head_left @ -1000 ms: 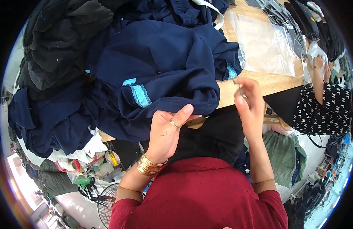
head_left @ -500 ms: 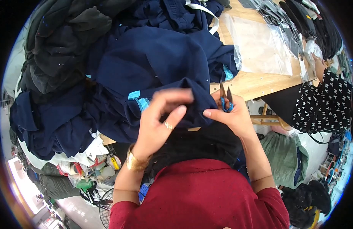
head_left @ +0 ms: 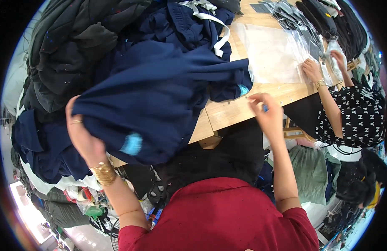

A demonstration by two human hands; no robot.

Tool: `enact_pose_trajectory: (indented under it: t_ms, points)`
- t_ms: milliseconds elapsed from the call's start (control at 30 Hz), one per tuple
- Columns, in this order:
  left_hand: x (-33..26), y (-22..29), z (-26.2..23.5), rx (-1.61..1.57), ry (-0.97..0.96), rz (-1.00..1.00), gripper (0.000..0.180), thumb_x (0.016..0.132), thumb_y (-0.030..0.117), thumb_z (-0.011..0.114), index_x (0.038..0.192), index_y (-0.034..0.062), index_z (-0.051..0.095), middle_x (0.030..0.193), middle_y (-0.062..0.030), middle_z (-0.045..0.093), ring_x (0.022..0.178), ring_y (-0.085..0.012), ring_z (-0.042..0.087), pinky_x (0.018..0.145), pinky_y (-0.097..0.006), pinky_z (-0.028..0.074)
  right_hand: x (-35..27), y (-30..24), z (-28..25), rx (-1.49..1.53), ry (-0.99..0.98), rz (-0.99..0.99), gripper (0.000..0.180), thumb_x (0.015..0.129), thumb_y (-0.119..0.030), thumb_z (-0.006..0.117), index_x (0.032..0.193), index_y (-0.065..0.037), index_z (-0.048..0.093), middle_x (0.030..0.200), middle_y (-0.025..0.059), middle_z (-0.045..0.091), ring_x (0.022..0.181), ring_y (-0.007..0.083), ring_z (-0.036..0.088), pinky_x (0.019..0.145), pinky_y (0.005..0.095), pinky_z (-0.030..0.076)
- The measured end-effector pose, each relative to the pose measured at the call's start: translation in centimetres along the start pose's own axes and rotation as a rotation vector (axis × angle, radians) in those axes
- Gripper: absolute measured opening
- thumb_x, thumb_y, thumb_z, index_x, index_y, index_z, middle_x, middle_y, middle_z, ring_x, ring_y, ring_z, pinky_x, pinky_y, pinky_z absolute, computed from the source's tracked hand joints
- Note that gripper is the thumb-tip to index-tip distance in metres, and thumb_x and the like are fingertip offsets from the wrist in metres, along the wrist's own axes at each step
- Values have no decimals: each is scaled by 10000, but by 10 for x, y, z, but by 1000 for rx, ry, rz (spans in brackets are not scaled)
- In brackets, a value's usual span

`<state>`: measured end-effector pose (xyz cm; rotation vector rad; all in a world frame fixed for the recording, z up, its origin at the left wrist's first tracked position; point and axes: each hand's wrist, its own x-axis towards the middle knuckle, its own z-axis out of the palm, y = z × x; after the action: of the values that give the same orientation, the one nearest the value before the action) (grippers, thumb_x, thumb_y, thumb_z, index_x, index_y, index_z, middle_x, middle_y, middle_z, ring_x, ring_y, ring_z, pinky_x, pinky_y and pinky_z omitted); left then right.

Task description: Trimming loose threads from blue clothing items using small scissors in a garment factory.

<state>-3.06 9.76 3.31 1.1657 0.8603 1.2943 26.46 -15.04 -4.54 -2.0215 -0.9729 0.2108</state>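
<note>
A dark navy garment [head_left: 147, 90] with a light blue patch [head_left: 132, 144] is stretched across the front of the table. My left hand [head_left: 84, 134], with a gold bracelet at the wrist, grips its left edge and pulls the cloth outward. Apart from the fabric, off to the right, my right hand [head_left: 266, 115] is curled and blurred. A bit of the blue handle of small snips [head_left: 265, 108] shows between its fingers; their blades cannot be made out. Another light blue patch [head_left: 243, 89] shows on the cloth nearest this hand.
Black garments [head_left: 76, 54] are heaped at the left, and more navy clothing with a white strap [head_left: 220, 44] lies behind. Clear plastic bags [head_left: 268, 54] cover part of the wooden table [head_left: 231, 113]. At the right, a co-worker's hands [head_left: 314, 71] are among packages.
My left hand has swung left, drawing the navy garment's edge with it. My right hand has come off the cloth with the snips. The co-worker's hand has reached onto the bags.
</note>
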Motion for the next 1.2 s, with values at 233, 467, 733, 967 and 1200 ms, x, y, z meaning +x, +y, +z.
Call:
enact_pose_trajectory:
  t_ms: [233,467,733,967,1200]
  points:
    - [74,-19,-57,313,45,108,477,865,92,554,1302,38,370,1197,-114,501,1090,-186,477,977,-312,345,14,53,25,221,-111,269,494,713,-128,709,1182,-82,560,907,23,601,824,103,541,694,235,413]
    - [29,-20,-1,1243,-46,515,602,789,277,665,1318,180,396,1167,-186,460,1110,-316,461,968,-384,346,14,49,58,340,-162,30,360,715,-137,708,1042,-22,611,988,106,591,967,211,559,840,281,416]
    - [-34,-5,30,743,84,413,239,815,99,603,1042,31,572,884,-103,582,806,-206,572,755,-294,456,-33,49,42,-151,-476,-349,314,671,-52,647,971,-127,595,1092,36,584,875,258,606,713,329,503]
    - [-137,-89,91,569,-765,19,476,754,90,672,1158,24,429,1096,-167,530,1019,-303,547,829,-347,449,-1,-48,37,194,-534,-300,203,729,-124,677,898,-76,576,793,103,622,744,280,622,632,331,478]
    - [-60,-37,65,323,-734,-440,122,796,6,643,901,-15,584,728,41,569,668,-3,480,591,-145,381,51,-66,0,295,-624,-52,243,708,-184,731,869,-26,641,676,33,551,669,84,513,631,247,432]
